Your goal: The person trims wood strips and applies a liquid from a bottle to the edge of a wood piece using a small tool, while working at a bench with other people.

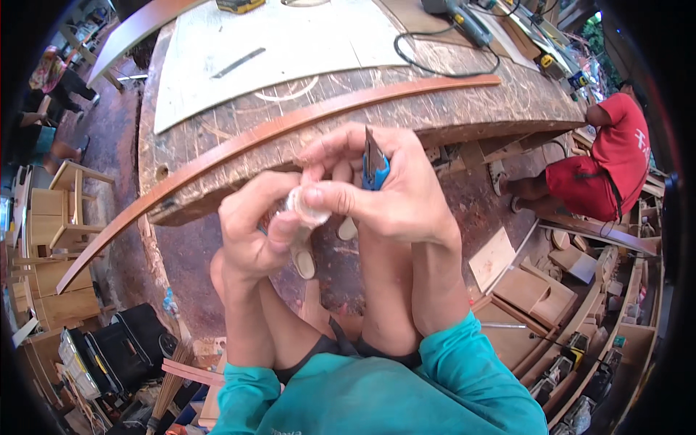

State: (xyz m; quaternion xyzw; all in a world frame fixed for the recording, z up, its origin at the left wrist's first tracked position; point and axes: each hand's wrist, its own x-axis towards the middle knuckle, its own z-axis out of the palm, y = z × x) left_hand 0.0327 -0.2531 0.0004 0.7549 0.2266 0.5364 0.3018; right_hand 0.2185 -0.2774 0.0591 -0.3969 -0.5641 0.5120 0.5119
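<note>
In front of my body both hands come together on a small whitish, partly see-through roll (310, 209), which looks like tape. My left hand (250, 221) is closed, its thumb and fingers pinching the roll from the left. My right hand (399, 199) presses its thumb on the roll's near face, fingers curled behind. Tucked in that same hand, between thumb and forefinger, a blue utility knife (375, 167) points its dark blade upward. Fingers hide much of the roll and the knife's lower end.
Beyond my hands, a long curved wooden strip (268, 129) lies along the workbench (507, 101) and overhangs its left end. A white board (304, 43) and corded power tool (467, 25) rest farther back. A person in red (609, 159) is at right; wooden pieces (522, 293) lie below.
</note>
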